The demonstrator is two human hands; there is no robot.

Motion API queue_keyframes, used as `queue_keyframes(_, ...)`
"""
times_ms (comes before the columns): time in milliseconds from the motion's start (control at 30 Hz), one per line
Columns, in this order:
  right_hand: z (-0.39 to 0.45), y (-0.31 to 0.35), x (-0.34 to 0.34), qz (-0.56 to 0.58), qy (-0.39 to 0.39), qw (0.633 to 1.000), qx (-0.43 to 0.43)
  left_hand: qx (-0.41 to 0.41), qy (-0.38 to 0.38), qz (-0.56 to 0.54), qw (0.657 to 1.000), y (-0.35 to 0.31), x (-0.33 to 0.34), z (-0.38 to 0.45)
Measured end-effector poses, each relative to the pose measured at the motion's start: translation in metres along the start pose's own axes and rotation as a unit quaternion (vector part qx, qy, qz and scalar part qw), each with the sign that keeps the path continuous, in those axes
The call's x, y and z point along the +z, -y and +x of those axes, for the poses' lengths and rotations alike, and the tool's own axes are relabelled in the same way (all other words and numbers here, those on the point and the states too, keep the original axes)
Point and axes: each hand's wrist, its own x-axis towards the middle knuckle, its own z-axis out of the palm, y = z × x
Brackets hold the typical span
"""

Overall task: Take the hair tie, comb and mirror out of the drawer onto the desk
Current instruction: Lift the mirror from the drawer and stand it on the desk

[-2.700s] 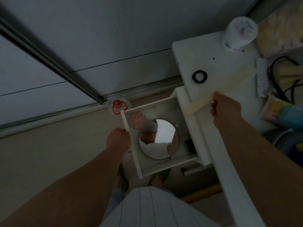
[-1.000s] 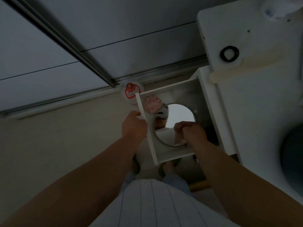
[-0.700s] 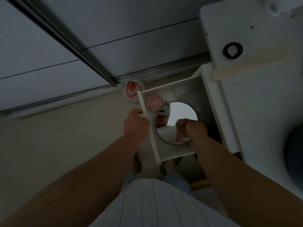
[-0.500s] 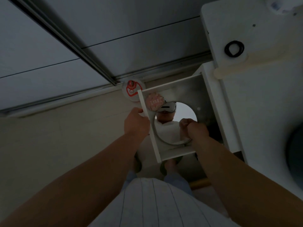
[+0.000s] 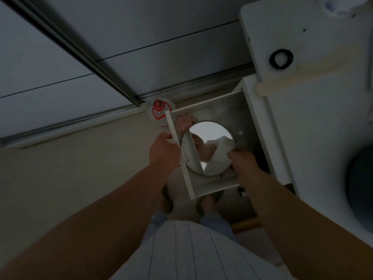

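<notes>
The white drawer [image 5: 249, 126] stands pulled out below the white desk [image 5: 314, 122]. A round mirror [image 5: 210, 136] is tilted up inside it, and my right hand [image 5: 243, 164] grips its lower right rim. My left hand [image 5: 164, 151] holds the drawer's front panel [image 5: 179, 156]. On the desk top lie the black hair tie [image 5: 281, 58] and, just below it, the cream comb [image 5: 298, 76].
A pink round item [image 5: 182, 123] sits in the drawer's far left corner. A white disc with red print [image 5: 158, 114] lies on the floor beyond the drawer. A sliding door track [image 5: 80, 55] runs along the floor. A dark round object [image 5: 361, 178] is at the right edge.
My right hand left the comb on the desk, came down into the drawer and took hold of the mirror's rim. The mirror has tilted up from lying flat.
</notes>
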Motion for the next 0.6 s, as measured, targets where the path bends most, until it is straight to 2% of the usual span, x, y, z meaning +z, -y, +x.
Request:
queue_keyframes(167,-0.013,-0.006,-0.012,0.019,0.068,0.997,-0.038,-0.007,0.01,0.003,1.0,-0.002,-0.005,-0.003)
queue_keyframes(333,-0.025,-0.01,-0.021,0.002,0.051,0.994,-0.095,-0.009,0.023,0.006,1.0,-0.007,-0.011,-0.012)
queue_keyframes(400,-0.03,-0.012,-0.029,0.01,0.034,0.994,-0.101,0.024,0.007,0.01,1.0,-0.007,-0.013,-0.02)
queue_keyframes(500,-0.039,-0.014,-0.044,0.068,0.029,0.992,-0.104,0.12,-0.021,0.017,0.992,-0.011,-0.012,-0.034)
queue_keyframes(600,-0.048,-0.017,-0.06,0.167,0.044,0.981,-0.092,0.151,0.017,0.066,0.986,-0.023,-0.009,-0.037)
